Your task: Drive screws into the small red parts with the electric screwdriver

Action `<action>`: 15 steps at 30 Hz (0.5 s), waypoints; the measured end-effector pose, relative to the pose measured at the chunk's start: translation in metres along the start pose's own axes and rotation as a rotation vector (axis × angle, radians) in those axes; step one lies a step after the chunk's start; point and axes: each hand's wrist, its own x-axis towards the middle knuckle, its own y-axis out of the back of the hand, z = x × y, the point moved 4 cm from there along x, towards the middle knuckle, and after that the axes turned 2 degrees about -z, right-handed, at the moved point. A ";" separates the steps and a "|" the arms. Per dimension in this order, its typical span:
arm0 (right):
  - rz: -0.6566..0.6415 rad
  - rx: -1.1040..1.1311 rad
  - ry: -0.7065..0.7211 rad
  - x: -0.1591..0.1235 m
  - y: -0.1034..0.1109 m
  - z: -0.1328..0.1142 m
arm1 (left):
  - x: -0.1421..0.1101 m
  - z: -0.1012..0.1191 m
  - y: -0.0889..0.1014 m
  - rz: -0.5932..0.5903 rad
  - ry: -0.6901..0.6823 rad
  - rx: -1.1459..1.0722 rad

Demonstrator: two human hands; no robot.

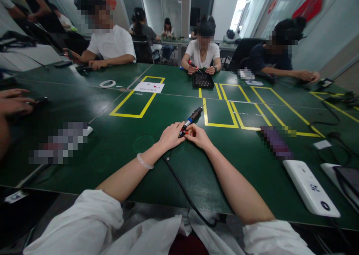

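Note:
Over the green table, an electric screwdriver (193, 115), dark with a blue and silver band, points away from me to the upper right; its thin tip is at the far end. My left hand (171, 136) lies over the near part of it, fingers curled round the body. With thumb and fingertips, my right hand (197, 136) pinches its near end, where small red and orange parts show. My fingers hide most of that end. A black cable (182, 187) runs from near my left wrist down over the table edge; whether it joins the screwdriver cannot be seen.
Yellow tape outlines (221, 125) mark the green table (117, 172). White power bank (311, 187) and dark phone (276, 142) lie right. A paper sheet (149, 87) and white ring (107, 84) lie ahead left. Opposite, a person works at a black tray (203, 81); others sit around.

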 end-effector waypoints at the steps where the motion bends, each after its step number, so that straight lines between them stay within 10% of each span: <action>1: 0.004 0.008 0.001 0.000 0.000 -0.001 | 0.000 0.000 0.000 0.000 -0.001 0.003; 15: 0.065 0.084 -0.051 0.001 0.005 0.007 | 0.002 0.004 0.001 0.003 0.054 0.037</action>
